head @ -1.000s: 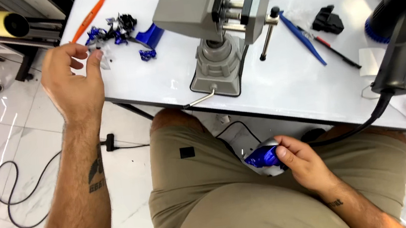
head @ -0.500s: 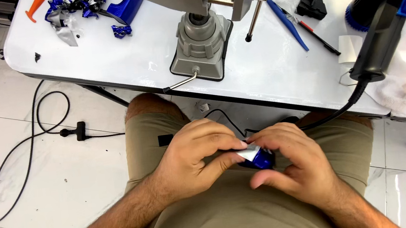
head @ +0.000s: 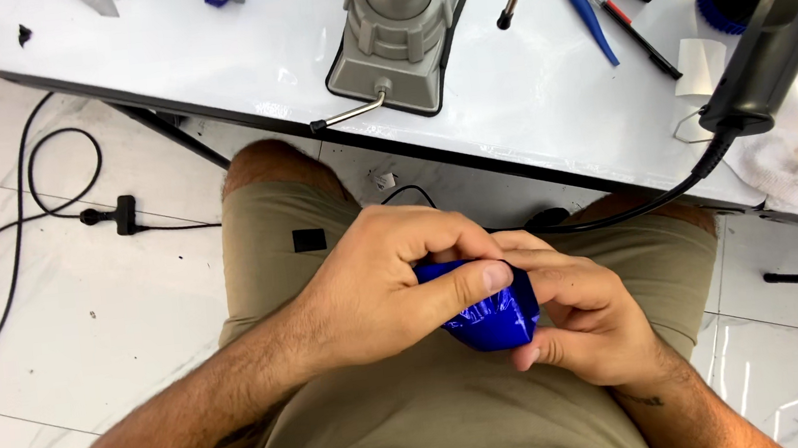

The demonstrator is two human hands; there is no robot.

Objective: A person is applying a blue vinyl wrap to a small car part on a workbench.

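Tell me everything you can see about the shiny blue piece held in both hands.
The blue piece is small, glossy and deep blue, with bright reflections, like plastic or film-wrapped plastic. It tapers to a blunt point at the lower right. It is held over the lap, above the khaki shorts. The left hand covers its top, thumb laid across it; the right hand cups it from the right and below.

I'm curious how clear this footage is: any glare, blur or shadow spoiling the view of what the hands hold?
Head view: sharp, evenly lit. The glossy blue piece shows small white highlights between the left hand and right hand. The white table and floor tiles mirror soft glare. Shadows are faint; the table edge bows slightly from lens distortion.
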